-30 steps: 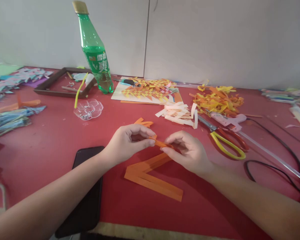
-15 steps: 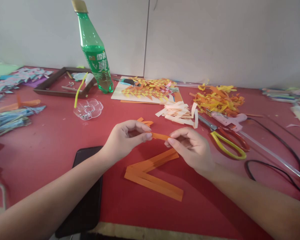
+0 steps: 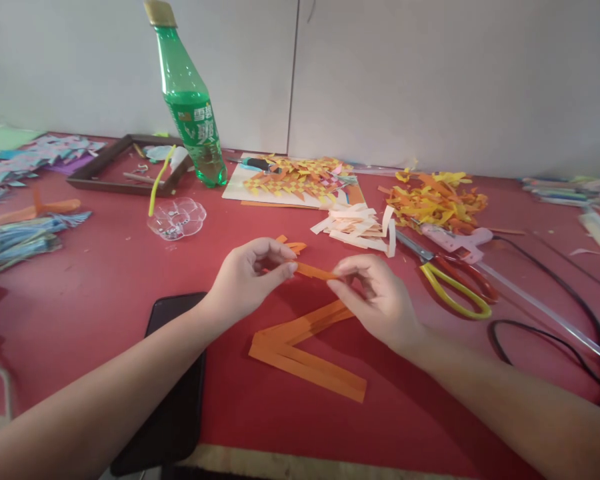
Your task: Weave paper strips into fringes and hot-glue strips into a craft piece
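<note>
Between my two hands, just above the table, a narrow orange paper strip stretches out nearly level. My left hand pinches its left end between thumb and fingers. The right end sits in the pinch of my right hand, with its tip hidden by the fingers. Below them on the red table lie more orange paper strips, laid in a sideways V. A few folded orange pieces rest behind my left hand, partly covered by it.
Pale paper strips and an orange and yellow paper heap lie behind. Scissors, a pink glue gun and its cord are at right. A black phone lies under my left forearm. A green bottle stands near the wooden frame.
The strip was folded or looped between my fingers and is now drawn out straight. My hands have moved slightly apart. The things on the table stay where they were.
</note>
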Demonstrator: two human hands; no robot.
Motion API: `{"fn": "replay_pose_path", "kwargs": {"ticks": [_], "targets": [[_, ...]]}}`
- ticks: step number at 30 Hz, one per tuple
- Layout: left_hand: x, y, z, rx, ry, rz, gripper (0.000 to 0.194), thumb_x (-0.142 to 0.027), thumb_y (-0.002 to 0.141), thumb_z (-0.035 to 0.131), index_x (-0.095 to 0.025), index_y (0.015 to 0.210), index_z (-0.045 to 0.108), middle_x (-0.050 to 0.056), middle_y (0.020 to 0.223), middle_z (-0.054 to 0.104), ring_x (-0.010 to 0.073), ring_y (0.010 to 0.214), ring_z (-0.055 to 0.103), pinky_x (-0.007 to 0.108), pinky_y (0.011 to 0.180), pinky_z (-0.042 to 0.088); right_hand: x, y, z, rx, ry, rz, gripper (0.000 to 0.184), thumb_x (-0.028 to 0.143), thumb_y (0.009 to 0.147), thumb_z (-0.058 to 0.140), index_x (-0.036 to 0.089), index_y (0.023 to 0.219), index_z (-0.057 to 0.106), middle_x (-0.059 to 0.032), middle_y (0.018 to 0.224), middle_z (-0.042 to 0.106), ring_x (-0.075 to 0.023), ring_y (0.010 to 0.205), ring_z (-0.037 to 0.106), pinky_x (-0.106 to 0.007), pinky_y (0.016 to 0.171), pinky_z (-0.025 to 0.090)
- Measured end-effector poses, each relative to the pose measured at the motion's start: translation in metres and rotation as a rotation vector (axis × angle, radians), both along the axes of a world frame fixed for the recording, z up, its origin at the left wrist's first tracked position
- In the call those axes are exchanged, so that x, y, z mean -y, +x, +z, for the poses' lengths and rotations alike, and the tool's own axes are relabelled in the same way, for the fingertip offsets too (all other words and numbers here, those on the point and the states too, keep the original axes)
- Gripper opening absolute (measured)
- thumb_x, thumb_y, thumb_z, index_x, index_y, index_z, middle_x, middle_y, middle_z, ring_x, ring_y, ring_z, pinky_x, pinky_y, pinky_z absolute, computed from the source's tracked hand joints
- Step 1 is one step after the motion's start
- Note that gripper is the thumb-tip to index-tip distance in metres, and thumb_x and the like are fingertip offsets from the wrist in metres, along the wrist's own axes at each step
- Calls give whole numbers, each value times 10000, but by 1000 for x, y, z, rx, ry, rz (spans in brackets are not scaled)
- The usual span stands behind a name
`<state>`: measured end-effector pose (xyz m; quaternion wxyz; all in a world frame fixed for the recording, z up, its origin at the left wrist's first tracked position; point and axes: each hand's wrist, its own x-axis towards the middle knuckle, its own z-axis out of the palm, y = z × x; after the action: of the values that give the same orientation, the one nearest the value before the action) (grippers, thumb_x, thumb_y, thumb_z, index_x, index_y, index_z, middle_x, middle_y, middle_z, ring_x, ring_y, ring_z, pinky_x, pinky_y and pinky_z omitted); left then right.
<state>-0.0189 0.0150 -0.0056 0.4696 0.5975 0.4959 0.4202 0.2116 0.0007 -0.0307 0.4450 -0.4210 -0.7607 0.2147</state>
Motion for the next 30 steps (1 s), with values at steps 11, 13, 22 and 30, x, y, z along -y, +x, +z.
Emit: {"fn": "replay_pose_path", "kwargs": {"ticks": [11,13,22,30], "targets": [[-2,-5,-7,-695,455,116,194,-200,888,573,-183,1069,641,149,1299,605,316,1292,491,521,1099,343,17,-4,15,476,202,537,317,475,835,708,165,882,661,-125,1100,551,-282,1149,435,-449,1009,407],[-1,-4,-8,-702,474,129,194,-222,894,578,-186,1074,640,158,1334,570,316,1312,469,522,1102,339,19,-6,15,482,149,559,221,388,882,671,167,883,655,-118,1096,556,-265,1140,438,-434,997,406],[1,-4,1,-394,401,-4,206,-358,959,537,-206,1022,661,100,1125,701,259,1133,601,421,1026,422,15,-6,16,206,93,547,137,198,860,683,192,812,555,-40,860,598,-184,886,518,-390,856,456],[8,-7,7,112,191,-386,478,-588,900,564,-168,1108,656,105,1040,719,215,907,677,311,765,533,12,-4,13,1,62,444,198,52,878,584,229,965,608,8,751,664,-117,699,592,-252,659,514]]}}
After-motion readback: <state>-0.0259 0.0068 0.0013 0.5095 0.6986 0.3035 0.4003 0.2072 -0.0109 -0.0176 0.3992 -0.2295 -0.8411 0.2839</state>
